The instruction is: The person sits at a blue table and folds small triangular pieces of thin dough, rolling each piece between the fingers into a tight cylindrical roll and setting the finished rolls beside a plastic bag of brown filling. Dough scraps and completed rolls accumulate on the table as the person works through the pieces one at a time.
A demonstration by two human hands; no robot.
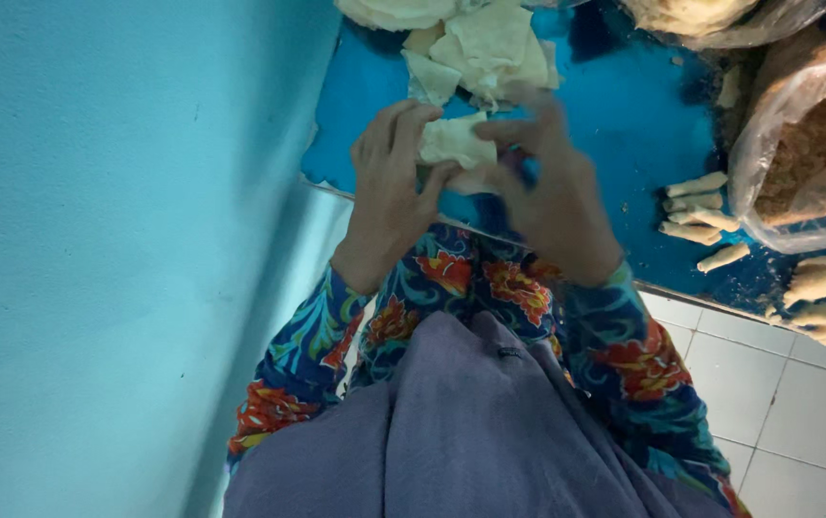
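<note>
My left hand (389, 187) and my right hand (552, 197) meet over the near edge of a blue table (624, 125). Together they pinch a pale, thin piece of dough wrapper (451, 144), folded between the fingers. Just beyond the hands lies a loose heap of the same pale wrappers (485, 48). Both arms wear blue sleeves with red flowers, and purple cloth covers my lap below.
Several small rolled sticks (696, 206) lie on the table to the right. A clear plastic bag of brown crumbs (806, 144) stands beside them, with crumb-coated pieces (815, 278) near the table edge. A turquoise wall is on the left; white floor tiles at bottom right.
</note>
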